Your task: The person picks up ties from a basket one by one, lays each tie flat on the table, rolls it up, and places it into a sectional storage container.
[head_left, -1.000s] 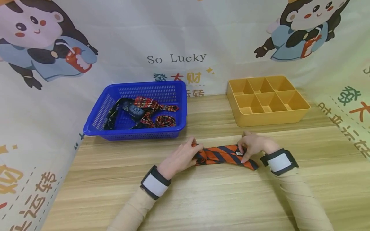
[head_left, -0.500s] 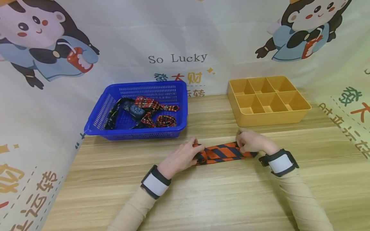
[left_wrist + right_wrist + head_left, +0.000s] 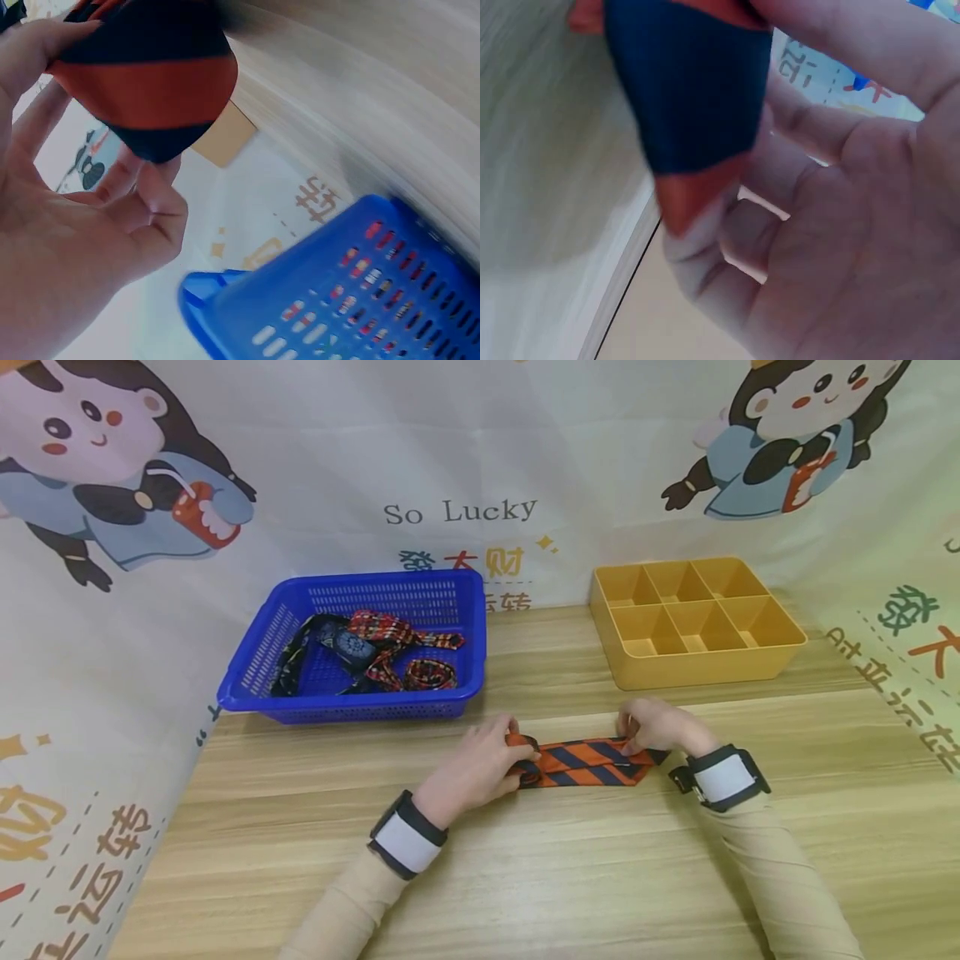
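An orange and navy striped necktie (image 3: 585,763) stretches between my hands, rolled up at its left end and flat toward the right. My left hand (image 3: 480,767) grips the rolled end between thumb and fingers; in the left wrist view the striped roll (image 3: 165,90) bulges out past the fingers. At the other end, my right hand (image 3: 658,727) pinches the tie near its tip. Seen from the right wrist, a navy band with an orange point (image 3: 694,112) hangs down in front of the curled fingers.
At the back left stands a blue perforated basket (image 3: 352,710) holding several patterned ties (image 3: 382,631). A yellow divided box (image 3: 697,670) with several compartments is at the back right. Behind the wooden table (image 3: 570,877) hangs a printed cloth (image 3: 480,460).
The rolled end has shifted slightly right and turned in my left hand. My right hand lifted off its lower hold and now pinches the tie's upper edge; the flat part lies folded differently.
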Motion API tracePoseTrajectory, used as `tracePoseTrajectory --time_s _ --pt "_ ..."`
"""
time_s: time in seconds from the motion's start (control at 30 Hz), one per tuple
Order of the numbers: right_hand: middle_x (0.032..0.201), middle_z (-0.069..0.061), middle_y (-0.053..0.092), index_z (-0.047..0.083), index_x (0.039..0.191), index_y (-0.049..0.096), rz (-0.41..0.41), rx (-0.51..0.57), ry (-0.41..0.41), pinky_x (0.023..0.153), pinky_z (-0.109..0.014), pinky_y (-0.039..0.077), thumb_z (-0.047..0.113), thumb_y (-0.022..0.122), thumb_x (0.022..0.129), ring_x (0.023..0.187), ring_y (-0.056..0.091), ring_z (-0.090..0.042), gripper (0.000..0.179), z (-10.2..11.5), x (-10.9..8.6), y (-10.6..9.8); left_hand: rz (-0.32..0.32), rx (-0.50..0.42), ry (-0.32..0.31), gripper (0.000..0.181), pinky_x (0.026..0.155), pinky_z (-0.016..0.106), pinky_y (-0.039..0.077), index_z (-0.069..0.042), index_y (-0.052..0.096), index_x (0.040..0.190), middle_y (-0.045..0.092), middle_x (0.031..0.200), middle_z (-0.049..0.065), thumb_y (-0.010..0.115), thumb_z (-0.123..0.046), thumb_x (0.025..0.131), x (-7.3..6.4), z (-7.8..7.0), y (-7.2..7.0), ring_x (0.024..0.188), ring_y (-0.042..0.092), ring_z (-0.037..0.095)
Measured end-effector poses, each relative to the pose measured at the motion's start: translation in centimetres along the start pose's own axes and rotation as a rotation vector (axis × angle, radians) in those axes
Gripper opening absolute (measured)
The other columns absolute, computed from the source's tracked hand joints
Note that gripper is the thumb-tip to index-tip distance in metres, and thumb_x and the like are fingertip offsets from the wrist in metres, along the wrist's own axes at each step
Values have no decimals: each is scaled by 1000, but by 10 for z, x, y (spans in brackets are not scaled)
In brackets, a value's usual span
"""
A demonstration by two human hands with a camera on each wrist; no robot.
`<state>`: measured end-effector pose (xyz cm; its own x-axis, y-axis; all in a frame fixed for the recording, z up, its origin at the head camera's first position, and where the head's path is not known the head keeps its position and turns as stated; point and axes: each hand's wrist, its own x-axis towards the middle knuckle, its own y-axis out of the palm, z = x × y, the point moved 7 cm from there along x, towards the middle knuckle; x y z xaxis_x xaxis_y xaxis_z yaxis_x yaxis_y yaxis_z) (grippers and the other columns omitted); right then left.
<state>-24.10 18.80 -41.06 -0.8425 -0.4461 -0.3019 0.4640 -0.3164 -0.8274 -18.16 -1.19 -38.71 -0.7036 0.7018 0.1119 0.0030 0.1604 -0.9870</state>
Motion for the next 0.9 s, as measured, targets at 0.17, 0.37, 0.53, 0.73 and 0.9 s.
tracePoseTrajectory --time_s 0.17,0.37,0.53,0.73,0.9 --pt "81 -6 61 1 88 64 22 -40 -38 65 -25 41 8 69 80 76 53 -18 12 4 1 3 -49 160 74 34 86 40 44 -25 64 122 55 112 6 67 -29 88 -1 -10 2 94 51 24" --pt "83 -7 57 0 94 60 32 7 -47 63 -25 38 5 62 85 74 49 -18 11 6 0 1 -100 107 51 34 79 37 41 -19 62 113 60 104 4 72 -32 83 0 -7 0 91 54 24" --pt "82 -7 58 0 91 58 6 67 -40 60 -25 38 5 62 85 70 49 -16 8 8 -4 -7 -27 -22 32 34 88 44 44 -22 64 117 53 117 14 72 -27 84 1 -4 3 101 56 29" --pt "81 -8 63 -1 96 60 -46 86 -39 60 -25 39 8 62 86 69 51 -15 13 16 -9 -15 -1 44 91 42 89 39 48 -23 57 129 52 113 9 67 -27 89 2 -8 5 93 57 24" --pt "81 -8 65 0 94 64 -98 86 -42 60 -24 40 9 65 85 69 53 -14 14 25 -10 -17 -2 19 58 36 92 39 46 -20 58 120 58 110 4 67 -33 87 2 -8 4 97 58 21"
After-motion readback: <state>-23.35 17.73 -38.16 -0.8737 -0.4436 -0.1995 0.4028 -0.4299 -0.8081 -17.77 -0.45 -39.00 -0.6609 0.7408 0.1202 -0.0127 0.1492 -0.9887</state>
